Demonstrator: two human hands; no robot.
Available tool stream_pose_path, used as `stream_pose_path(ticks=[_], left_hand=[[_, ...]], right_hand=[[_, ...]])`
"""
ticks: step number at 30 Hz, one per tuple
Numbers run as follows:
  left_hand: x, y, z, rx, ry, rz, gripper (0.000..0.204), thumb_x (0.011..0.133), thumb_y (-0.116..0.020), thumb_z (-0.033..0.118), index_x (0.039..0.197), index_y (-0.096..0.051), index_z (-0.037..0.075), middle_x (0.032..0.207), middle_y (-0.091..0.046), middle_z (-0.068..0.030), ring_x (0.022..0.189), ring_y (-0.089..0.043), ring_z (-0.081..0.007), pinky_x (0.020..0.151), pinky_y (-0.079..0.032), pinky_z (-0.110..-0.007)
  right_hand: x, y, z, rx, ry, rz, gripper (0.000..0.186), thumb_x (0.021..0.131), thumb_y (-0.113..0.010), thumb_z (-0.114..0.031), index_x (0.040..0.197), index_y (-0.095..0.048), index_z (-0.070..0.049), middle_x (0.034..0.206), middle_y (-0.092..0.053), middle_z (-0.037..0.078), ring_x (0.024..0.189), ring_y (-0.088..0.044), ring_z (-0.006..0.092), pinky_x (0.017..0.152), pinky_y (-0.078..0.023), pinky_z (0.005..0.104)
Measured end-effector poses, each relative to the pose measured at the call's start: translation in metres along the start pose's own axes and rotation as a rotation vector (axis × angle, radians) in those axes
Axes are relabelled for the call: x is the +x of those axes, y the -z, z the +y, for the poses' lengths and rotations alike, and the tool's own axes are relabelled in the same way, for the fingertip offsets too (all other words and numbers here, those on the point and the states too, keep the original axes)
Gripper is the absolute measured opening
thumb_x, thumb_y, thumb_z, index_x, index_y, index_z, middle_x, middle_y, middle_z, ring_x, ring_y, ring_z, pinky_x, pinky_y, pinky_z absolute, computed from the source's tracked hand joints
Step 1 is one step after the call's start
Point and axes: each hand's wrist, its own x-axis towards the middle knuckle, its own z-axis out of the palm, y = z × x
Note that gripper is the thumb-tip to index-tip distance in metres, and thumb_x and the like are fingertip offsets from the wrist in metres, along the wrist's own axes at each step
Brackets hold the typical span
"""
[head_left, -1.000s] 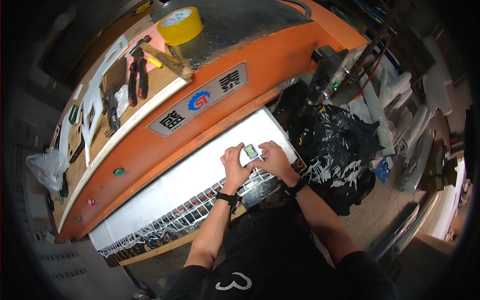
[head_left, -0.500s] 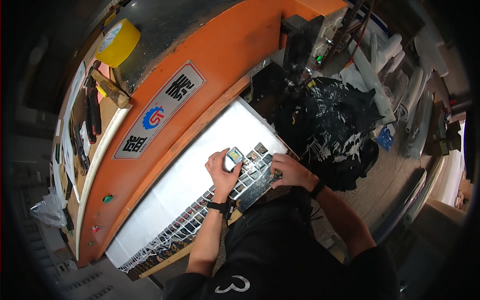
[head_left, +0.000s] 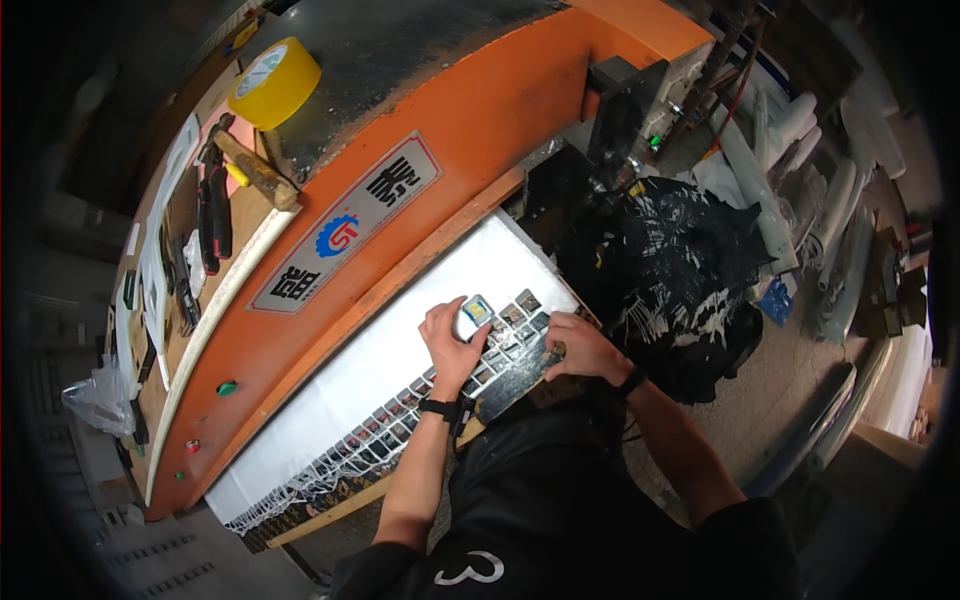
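On the white sheet (head_left: 380, 365) in front of the orange machine (head_left: 420, 150), the left hand (head_left: 452, 338) pinches a small square tile (head_left: 473, 310) at its fingertips. Just right of the tile, the right hand (head_left: 580, 345) presses flat, fingers spread, on a dark strip of tiles (head_left: 510, 360). Yellow tape (head_left: 272, 82) sits atop the machine, well away.

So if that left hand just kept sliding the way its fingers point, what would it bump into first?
Probably the small card at the left hand's fingertips. Beyond that lies bare white sheet, then the wooden strip along the orange machine body. Depth is hard to judge here.
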Motion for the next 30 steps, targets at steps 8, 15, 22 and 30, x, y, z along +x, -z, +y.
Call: stream_pose_path(ticks=[8,15,22,30], left_hand=[[0.028,0.02,0.003,-0.032,0.068,-0.08,0.083,0.072,-0.101,0.027,0.143,-0.064,0.006,0.132,-0.067,-0.0163,0.127,-0.058,-0.0371,0.115,-0.038,-0.046],[-0.021,0.101,0.007,0.049,0.105,0.003,0.065,0.079,-0.096,0.017,0.134,-0.066,0.0,0.133,-0.068,-0.0199,0.128,-0.059,-0.0417,0.11,-0.049,-0.049],[-0.147,0.165,-0.016,0.04,0.383,0.274,0.037,0.086,-0.087,0.007,0.12,-0.071,0.001,0.118,-0.071,-0.0155,0.111,-0.07,-0.0323,0.098,-0.055,-0.04],[-0.221,0.221,-0.062,0.124,0.568,0.506,0.035,0.086,-0.088,0.008,0.117,-0.074,0.002,0.106,-0.069,-0.0118,0.096,-0.064,-0.0278,0.088,-0.053,-0.04]], right_hand=[[0.026,0.001,0.003,0.036,-0.009,-0.011,0.057,0.052,-0.106,-0.019,0.085,-0.062,-0.006,0.098,-0.059,0.009,0.098,-0.062,0.033,0.084,-0.051,0.0421],[0.048,-0.008,-0.005,-0.005,-0.032,0.092,0.049,0.056,-0.104,-0.014,0.082,-0.063,-0.006,0.098,-0.06,0.009,0.099,-0.063,0.0338,0.085,-0.051,0.045],[0.07,-0.06,-0.071,-0.216,0.113,-0.051,0.042,0.079,-0.093,-0.025,0.108,-0.07,-0.006,0.113,-0.065,0.012,0.115,-0.065,0.0378,0.099,-0.053,0.0491],[0.118,-0.159,-0.143,-0.431,0.216,-0.399,0.082,0.086,-0.09,-0.037,0.153,-0.055,-0.004,0.149,-0.059,0.017,0.143,-0.053,0.0366,0.12,-0.04,0.0508]])
